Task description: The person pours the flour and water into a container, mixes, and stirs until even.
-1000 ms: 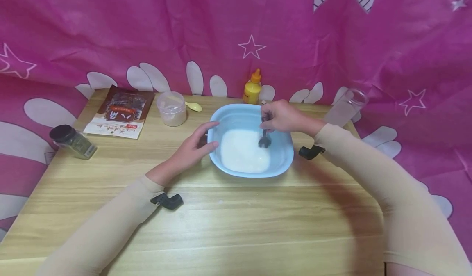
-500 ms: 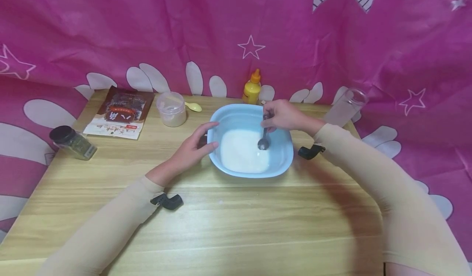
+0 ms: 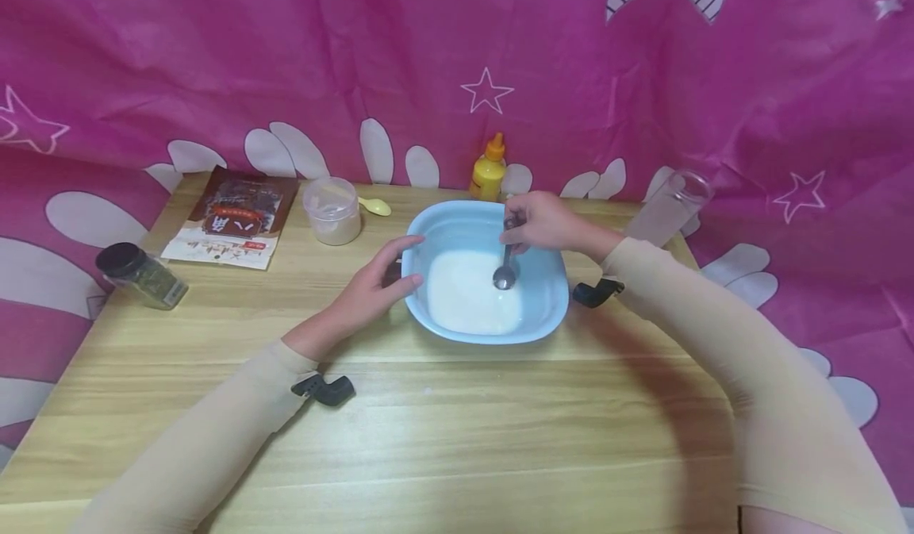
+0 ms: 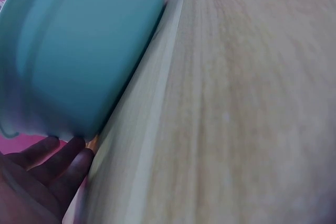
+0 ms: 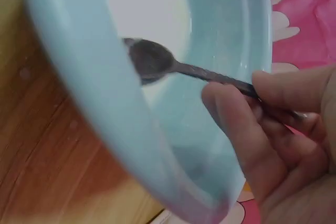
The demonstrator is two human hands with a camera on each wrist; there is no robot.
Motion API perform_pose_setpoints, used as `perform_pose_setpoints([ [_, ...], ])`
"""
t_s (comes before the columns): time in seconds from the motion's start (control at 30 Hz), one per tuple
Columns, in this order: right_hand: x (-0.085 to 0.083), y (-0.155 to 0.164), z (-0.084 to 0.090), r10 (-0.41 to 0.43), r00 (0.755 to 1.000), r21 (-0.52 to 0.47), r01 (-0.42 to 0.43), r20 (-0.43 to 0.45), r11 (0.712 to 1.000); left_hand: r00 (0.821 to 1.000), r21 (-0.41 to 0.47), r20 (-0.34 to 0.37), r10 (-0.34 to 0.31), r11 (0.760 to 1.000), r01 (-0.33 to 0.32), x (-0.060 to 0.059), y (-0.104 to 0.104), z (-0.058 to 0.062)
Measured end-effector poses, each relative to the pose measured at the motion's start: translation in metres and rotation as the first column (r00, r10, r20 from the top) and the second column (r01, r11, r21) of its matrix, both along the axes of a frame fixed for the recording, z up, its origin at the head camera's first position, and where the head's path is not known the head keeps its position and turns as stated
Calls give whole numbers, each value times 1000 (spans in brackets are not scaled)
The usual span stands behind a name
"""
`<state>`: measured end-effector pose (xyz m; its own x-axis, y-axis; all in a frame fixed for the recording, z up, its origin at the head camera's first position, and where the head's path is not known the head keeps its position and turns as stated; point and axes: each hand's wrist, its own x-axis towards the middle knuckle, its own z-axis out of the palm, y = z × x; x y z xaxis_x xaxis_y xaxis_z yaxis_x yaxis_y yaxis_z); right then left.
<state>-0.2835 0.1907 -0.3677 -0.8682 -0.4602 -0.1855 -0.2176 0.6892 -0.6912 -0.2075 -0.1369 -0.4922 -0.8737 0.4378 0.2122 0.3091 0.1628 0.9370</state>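
A light blue plastic basin (image 3: pixel 493 336) on the wooden table contains white, milky liquid (image 3: pixel 467 296). My left hand (image 3: pixel 374 284) holds its left side, thumb and index finger over the rim. In the left wrist view, the other fingertips (image 4: pixel 79 156) touch the outer wall. My right hand (image 3: pixel 546 223) pinches the handle of a metal spoon (image 3: pixel 504 278) between thumb and fingers. The spoon slants down into the basin, its bowl facing up and overlapping the liquid in the head view. The right wrist view shows the spoon (image 5: pixel 152 59) beyond the near rim.
Behind the basin stands a yellow squeeze bottle (image 3: pixel 489 173). To the left are a clear jar of pale powder (image 3: pixel 334 220), a yellow plastic spoon (image 3: pixel 376 207), a brown-and-white packet (image 3: pixel 232 217) and a black-lidded spice jar (image 3: pixel 143 276). A tall glass (image 3: pixel 670 209) stands at right.
The spoon bowl has shifted slightly left and turned so its shiny hollow shows more. My right hand has moved slightly with it; the left hand and basin have stayed in place.
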Motion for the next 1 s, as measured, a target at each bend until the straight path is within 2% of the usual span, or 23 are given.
perform_pose_setpoints([
  [0.13, 3, 4, 0, 60, 995, -8, -60, 81, 998, 1000, -8, -4, -2, 1000, 2, 0, 0, 2],
  [0.23, 4, 2, -2, 99, 991, -49, -95, 91, 994, 1000, -7, -1, -1, 1000, 1, 0, 0, 3],
  [0.37, 2, 1, -2, 31, 1000, -18, -31, -6, 999, 1000, -9, 7, -1, 1000, 1, 0, -1, 2],
  [0.43, 2, 2, 0, 2, 1000, 17, -1, -16, 1000, 1000, -11, 10, -2, 1000, 2, 0, -1, 2],
  [0.53, 3, 4, 0, 42, 998, 17, -43, 49, 999, 1000, -12, 8, -1, 1000, 1, 0, -1, 2],
  [0.63, 5, 1, -2, 84, 990, -49, -80, 109, 996, 1000, -10, 4, 3, 1000, -3, 1, -1, 3],
  [0.73, 4, -2, -4, 38, 997, -63, -34, 66, 997, 1000, -5, 5, 6, 1000, -6, 1, 0, 3],
  [0.87, 2, -1, -1, -55, 998, 14, 55, 6, 998, 1000, -7, 5, 7, 1000, -7, 0, 1, 0],
  [1.0, 3, -3, -1, 0, 995, 10, -1, 103, 1000, 1000, -2, 2, 9, 1000, -9, 0, 1, 0],
])
